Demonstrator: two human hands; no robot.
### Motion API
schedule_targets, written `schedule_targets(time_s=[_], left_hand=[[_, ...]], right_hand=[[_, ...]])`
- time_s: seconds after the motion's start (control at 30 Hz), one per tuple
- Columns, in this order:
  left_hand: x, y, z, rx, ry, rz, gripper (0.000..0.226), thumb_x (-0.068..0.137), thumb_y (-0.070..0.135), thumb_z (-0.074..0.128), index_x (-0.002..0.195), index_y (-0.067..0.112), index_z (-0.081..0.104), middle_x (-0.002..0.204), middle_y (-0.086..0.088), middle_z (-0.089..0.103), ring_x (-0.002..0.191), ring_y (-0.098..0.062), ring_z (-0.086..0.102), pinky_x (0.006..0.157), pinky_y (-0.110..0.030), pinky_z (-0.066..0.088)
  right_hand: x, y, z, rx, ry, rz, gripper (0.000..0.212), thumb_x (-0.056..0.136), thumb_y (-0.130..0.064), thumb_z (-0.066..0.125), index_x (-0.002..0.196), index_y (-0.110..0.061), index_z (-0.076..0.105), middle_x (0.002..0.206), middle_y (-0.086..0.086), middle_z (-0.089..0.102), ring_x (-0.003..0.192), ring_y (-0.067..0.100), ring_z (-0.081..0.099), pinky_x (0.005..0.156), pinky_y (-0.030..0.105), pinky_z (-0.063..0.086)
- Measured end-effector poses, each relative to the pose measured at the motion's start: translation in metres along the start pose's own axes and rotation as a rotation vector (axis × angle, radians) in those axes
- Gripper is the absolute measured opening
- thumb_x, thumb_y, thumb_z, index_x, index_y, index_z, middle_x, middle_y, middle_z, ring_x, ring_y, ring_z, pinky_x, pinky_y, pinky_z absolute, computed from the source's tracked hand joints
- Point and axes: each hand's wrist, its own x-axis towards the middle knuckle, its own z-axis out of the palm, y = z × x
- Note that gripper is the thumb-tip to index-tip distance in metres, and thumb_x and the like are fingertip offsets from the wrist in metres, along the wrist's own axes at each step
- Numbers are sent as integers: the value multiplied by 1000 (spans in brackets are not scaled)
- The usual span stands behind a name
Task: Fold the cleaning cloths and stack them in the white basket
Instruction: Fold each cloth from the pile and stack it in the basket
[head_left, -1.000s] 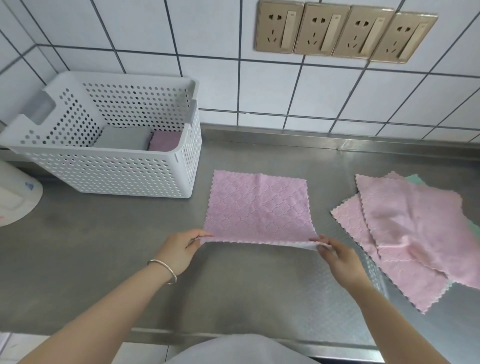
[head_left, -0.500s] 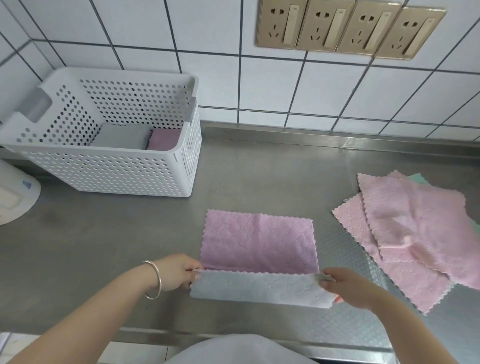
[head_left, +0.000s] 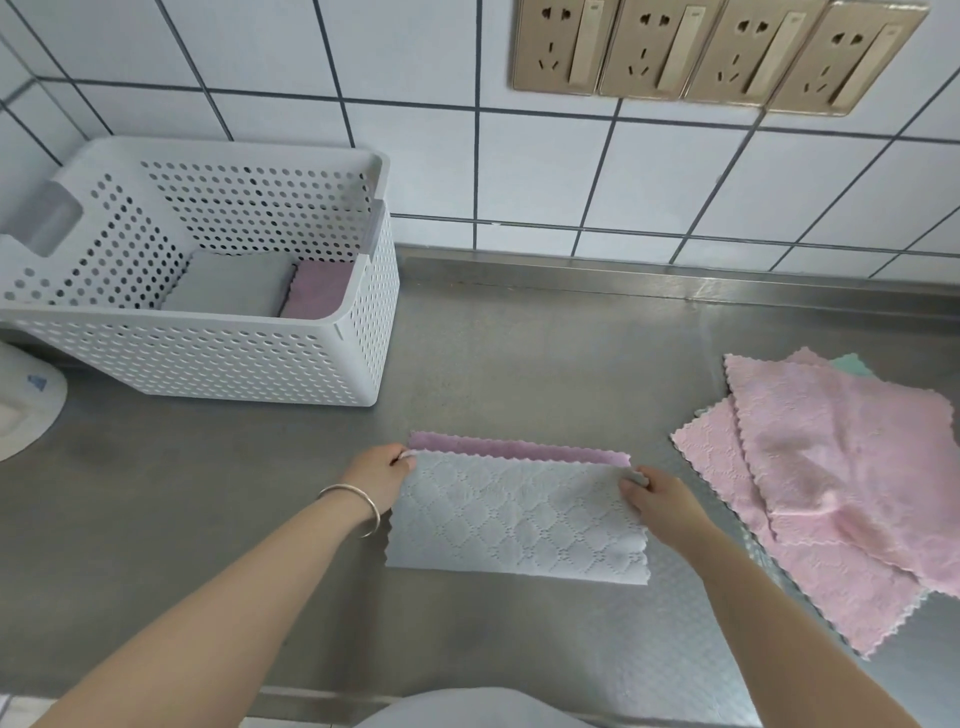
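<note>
In the head view, a cloth was seen lying on a steel counter, folded over on itself so that its pale grey underside faced up and only a narrow purple strip showed along the far edge. The far left corner of the folded layer was pinched by the fingers of the left hand, and a silver bangle was worn on that wrist. The far right corner was pinched by the curled fingers of the right hand, with the thumb laid on top of the fabric. The folded edge was held just short of the cloth's far edge, while the near fold rested flat on the counter. To the far left, a white perforated basket was placed against the tiled wall, well apart from the cloth in hand; inside it, 2 folded cloths were seen side by side, a grey one on the left and a purple one touching it on the right. To the right of the hands, a loose pile of pink cloths was spread on the counter, overlapping one another, with a corner of a green cloth showing from beneath at the back. Part of a white round object was cut off by the left edge of the frame. 4 gold-coloured sockets were mounted in a row on the wall above.
</note>
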Motion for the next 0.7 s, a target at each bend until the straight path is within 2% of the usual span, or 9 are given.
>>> schedule_targets(time_s=[0.07,0.17,0.33,0.4,0.43,0.5,0.53,0.6,0.7], left_hand=[[9,-2,4,-64,4,-36,22,97,22,42,80,12,54,85,-10,59,80,-24,53,66,-28,34],[20,1,6,-80,18,-61,26,97,21,42,94,3,61,98,-18,64,89,-30,57,69,-29,35],[33,10,7,-19,43,-78,32,98,22,39,109,1,60,113,-20,62,103,-33,56,78,-31,39],[38,11,9,-16,47,-77,31,99,24,38,103,2,59,112,-21,61,99,-33,55,75,-31,36],[39,10,9,-14,49,-77,29,99,24,38,93,4,58,109,-22,61,93,-33,54,72,-31,34],[42,8,11,-9,62,-76,33,99,24,38,68,11,41,102,-26,60,84,-34,51,66,-31,29],[44,7,12,-6,70,-74,37,98,24,38,63,15,34,99,-28,59,85,-36,52,64,-32,27],[48,5,14,-5,85,-78,40,98,25,38,61,18,29,96,-28,58,89,-38,54,64,-32,27],[51,3,15,10,89,-103,34,98,28,39,68,12,37,98,-26,59,92,-37,55,68,-34,32]], right_hand=[[6,-2,4,4,12,14,28,90,-13,47,63,-16,43,61,2,47,64,19,42,56,30,29],[13,-4,8,2,47,18,31,90,-14,44,60,-19,40,60,1,46,63,20,41,54,28,29],[22,-6,12,-35,86,38,30,94,-17,41,64,-21,40,64,3,48,59,18,43,53,27,31],[26,-6,14,-58,88,48,25,95,-19,40,70,-18,44,67,4,50,64,24,46,56,31,33],[28,-7,15,-73,89,48,21,95,-20,39,77,-15,47,71,7,53,69,26,49,60,32,34],[30,-7,16,-93,94,52,16,97,-24,40,94,-15,53,86,13,59,80,28,52,67,31,36],[31,-7,17,-100,99,53,20,97,-25,40,103,-16,56,94,17,61,85,29,54,69,30,36],[33,-7,17,-110,108,57,26,97,-27,40,114,-14,56,102,19,63,93,32,57,72,31,37],[36,-7,20,-141,120,66,27,97,-27,40,112,-12,56,101,19,64,93,33,58,72,32,40]])
